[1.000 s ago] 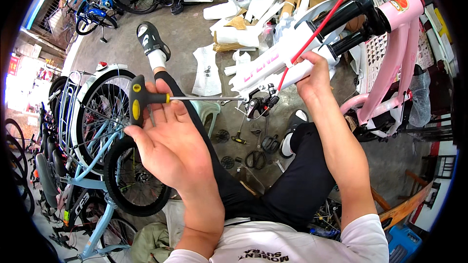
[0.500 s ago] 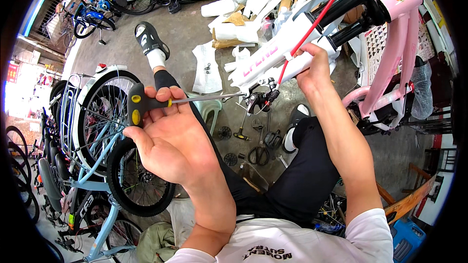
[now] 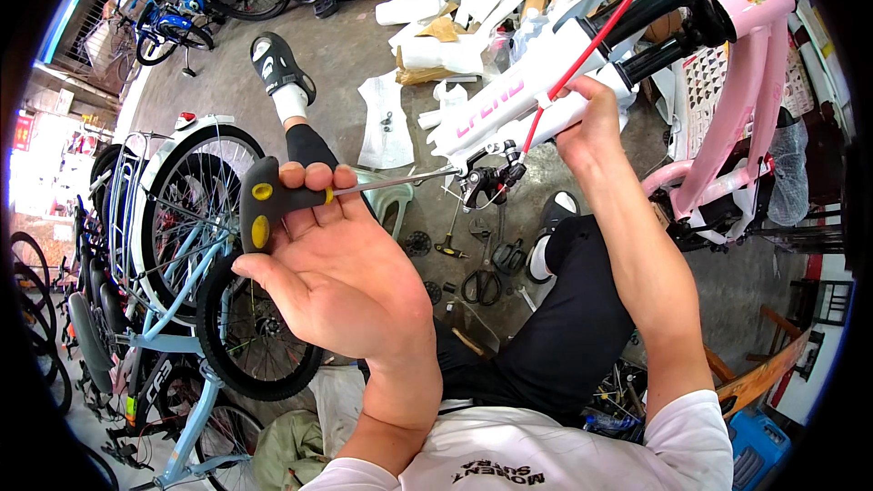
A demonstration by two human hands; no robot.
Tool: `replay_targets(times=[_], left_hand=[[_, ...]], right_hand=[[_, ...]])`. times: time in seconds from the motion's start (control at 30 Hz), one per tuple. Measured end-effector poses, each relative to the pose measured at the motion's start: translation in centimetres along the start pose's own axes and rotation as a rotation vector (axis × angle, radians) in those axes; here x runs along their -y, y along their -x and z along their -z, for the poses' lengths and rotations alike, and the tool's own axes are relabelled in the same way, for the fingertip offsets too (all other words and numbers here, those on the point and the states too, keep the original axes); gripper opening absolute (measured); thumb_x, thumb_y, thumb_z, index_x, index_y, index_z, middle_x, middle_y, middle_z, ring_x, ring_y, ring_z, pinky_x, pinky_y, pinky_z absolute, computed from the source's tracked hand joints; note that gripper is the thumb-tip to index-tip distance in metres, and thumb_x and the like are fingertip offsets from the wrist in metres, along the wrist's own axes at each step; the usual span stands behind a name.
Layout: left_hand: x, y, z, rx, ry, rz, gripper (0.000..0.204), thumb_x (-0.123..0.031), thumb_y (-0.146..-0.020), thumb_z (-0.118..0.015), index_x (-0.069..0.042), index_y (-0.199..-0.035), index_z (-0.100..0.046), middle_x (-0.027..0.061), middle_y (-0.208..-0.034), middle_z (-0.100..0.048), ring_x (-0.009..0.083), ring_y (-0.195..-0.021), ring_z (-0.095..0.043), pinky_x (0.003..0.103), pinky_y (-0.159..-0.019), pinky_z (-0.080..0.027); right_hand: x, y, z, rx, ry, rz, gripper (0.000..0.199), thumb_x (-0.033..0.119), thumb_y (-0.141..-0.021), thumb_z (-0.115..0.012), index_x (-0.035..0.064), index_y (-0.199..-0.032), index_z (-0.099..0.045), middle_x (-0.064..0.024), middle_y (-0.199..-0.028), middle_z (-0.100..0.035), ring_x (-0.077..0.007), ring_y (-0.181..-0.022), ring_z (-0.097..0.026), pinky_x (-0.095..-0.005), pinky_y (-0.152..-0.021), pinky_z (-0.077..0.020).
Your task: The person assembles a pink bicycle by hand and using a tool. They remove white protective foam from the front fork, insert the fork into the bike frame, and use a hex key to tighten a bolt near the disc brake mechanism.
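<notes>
In my left hand [image 3: 350, 264] is a T-handle hex key [image 3: 262, 205] with a dark grey and yellow grip. The palm is turned up, the fingers curl over the handle and the thumb stands off it. The key's long shaft reaches right to a black disc brake caliper [image 3: 480, 184], at the lower end of a white suspension fork [image 3: 496, 114]. Around the near fork leg my right hand [image 3: 591, 118] is closed. A red cable [image 3: 600, 29] runs up from the caliper across the fork. The fork joins a pink bicycle frame [image 3: 727, 127].
On the floor between my legs lie scissors [image 3: 481, 287], a pedal [image 3: 509, 258], another yellow-handled T-key [image 3: 449, 247] and small round parts. A light blue bicycle [image 3: 186, 291] and a loose wheel [image 3: 259, 336] stand at left. White wrapping [image 3: 441, 56] is heaped ahead.
The T-handle hex key has turned slightly, its handle a little lower, as my left hand shifts with it. My right hand stays on the fork leg.
</notes>
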State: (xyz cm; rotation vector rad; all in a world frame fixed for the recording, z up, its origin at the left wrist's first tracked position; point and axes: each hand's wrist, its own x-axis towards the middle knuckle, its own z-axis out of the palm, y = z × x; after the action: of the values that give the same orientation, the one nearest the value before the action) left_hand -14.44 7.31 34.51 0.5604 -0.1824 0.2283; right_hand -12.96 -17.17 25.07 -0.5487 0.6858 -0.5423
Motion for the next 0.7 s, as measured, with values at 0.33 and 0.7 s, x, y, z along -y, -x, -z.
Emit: replay_targets(times=[0.33, 0.7], left_hand=[[-0.6, -2.0, 1.9, 0.172, 0.192, 0.145, 0.041, -0.040, -0.097, -0.054, 0.000, -0.110, -0.053, 0.0063, -0.095, -0.044, 0.0193, -0.086, -0.041, 0.034, -0.079, -0.035], [-0.5, -3.1, 3.0, 0.351, 0.234, 0.214, 0.037, -0.036, -0.095, -0.061, -0.002, -0.108, -0.056, 0.0036, -0.089, -0.043, 0.0165, -0.081, -0.040, 0.033, -0.073, -0.032]], right_hand=[[0.0, 0.6, -0.3, 0.016, 0.045, 0.019, 0.009, 0.005, -0.074, -0.063, 0.0041, -0.078, -0.056, -0.0082, -0.070, -0.054, -0.0235, -0.067, -0.057, -0.0351, -0.071, -0.0484], [0.1, 0.9, -0.8, 0.022, 0.033, 0.033, 0.006, 0.004, -0.075, -0.061, 0.0035, -0.075, -0.055, -0.0090, -0.069, -0.054, -0.0239, -0.066, -0.055, -0.0358, -0.069, -0.0468]])
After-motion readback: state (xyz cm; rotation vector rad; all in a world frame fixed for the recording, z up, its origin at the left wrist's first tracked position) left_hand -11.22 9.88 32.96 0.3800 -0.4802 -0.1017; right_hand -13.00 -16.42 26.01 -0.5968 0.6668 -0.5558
